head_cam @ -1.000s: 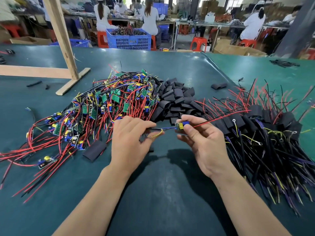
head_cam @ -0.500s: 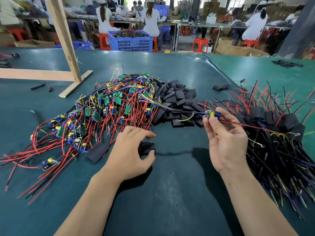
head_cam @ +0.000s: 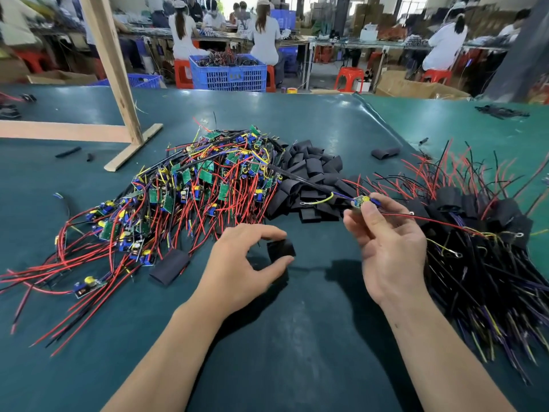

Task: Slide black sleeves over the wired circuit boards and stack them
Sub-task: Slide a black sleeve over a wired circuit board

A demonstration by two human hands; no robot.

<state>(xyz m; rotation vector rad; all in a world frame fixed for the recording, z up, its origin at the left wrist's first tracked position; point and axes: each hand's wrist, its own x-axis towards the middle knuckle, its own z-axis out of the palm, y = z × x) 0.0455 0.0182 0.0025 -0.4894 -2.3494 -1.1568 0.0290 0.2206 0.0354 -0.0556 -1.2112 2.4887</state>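
My right hand (head_cam: 386, 242) pinches a small wired circuit board (head_cam: 361, 201) between thumb and fingertips, held up above the table with its red and black wires trailing to both sides. My left hand (head_cam: 240, 263) curls its fingers and thumb around a single black sleeve (head_cam: 280, 250) lying on the green table. A heap of bare wired boards (head_cam: 196, 185) lies at the left, a pile of loose black sleeves (head_cam: 309, 176) sits behind my hands, and a stack of sleeved boards (head_cam: 481, 233) spreads out at the right.
A loose black sleeve (head_cam: 169, 267) lies left of my left hand and another (head_cam: 385, 152) at the far right. A wooden frame (head_cam: 118, 84) stands at the back left. People work at benches beyond the table, near a blue crate (head_cam: 228, 74).
My hands have drawn apart: the right hand lifted the board up and to the right, and the left hand dropped to the table onto a black sleeve.
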